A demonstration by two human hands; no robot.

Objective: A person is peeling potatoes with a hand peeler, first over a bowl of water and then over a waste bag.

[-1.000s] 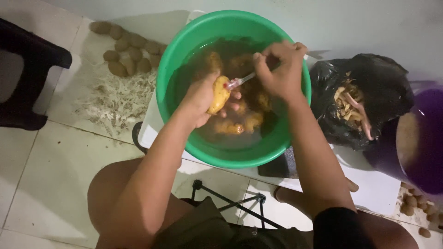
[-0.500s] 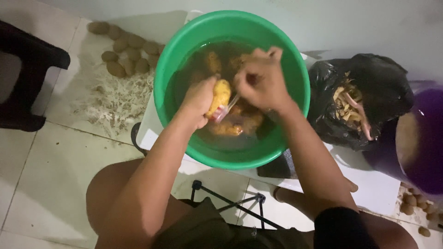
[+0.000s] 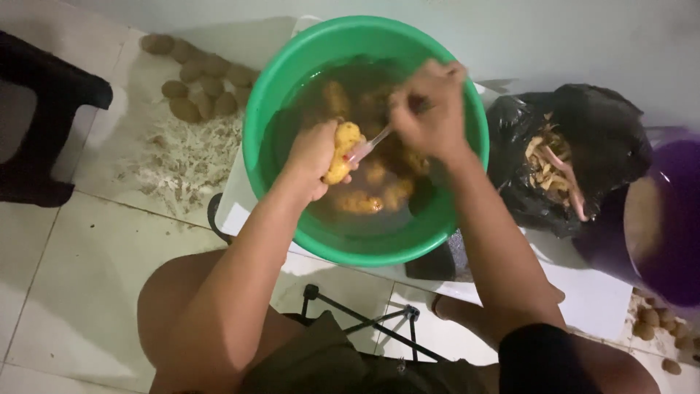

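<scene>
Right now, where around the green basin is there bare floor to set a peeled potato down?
Bare tile lies lower left, between the dark stool, the shredded peel litter and the person's knee. Crowded: the green basin, filled by the left hand, right hand and soaking potatoes; right of it, the black peel bag and purple bucket.

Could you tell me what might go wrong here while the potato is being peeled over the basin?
The peeler works right beside the left hand holding the wet potato; a slip could nick a finger. The wet potato could also slide out and splash into the water of the green basin. The basin looks to overhang the white board under it, so pressing on its near rim might tip it.
</scene>
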